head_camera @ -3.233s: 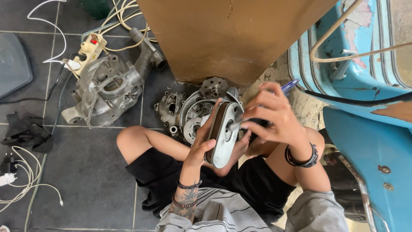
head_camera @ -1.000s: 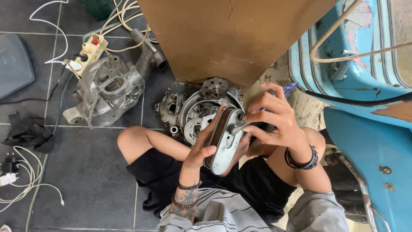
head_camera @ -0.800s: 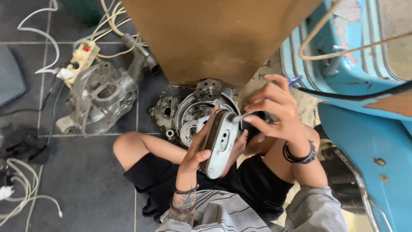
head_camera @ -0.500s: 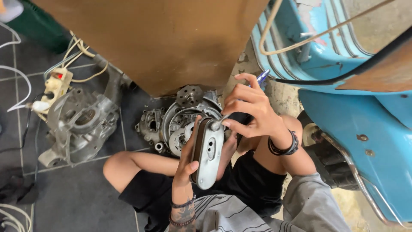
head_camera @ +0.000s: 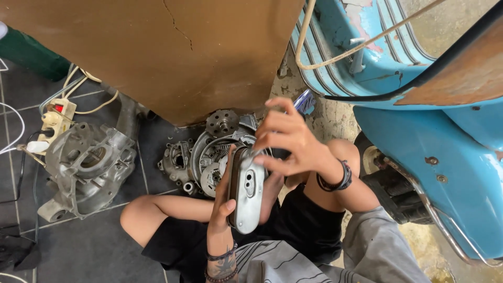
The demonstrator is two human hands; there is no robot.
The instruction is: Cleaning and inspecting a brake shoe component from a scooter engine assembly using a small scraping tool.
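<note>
A grey cast-metal engine casing (head_camera: 86, 170) was sat on the dark tiled floor (head_camera: 78, 246). The oblong silver metal cover (head_camera: 247, 191) was gripped upright over the lap by the left hand (head_camera: 224, 202), with the right hand (head_camera: 288, 139) curled round its top. A blue scooter body (head_camera: 445, 136) was parked alongside.

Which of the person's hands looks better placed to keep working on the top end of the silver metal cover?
Probably the right hand: its fingers already sit at the top of the silver metal cover, seemingly with a blue-handled tool. The left hand is busy gripping the cover's side, steadying it.
</note>
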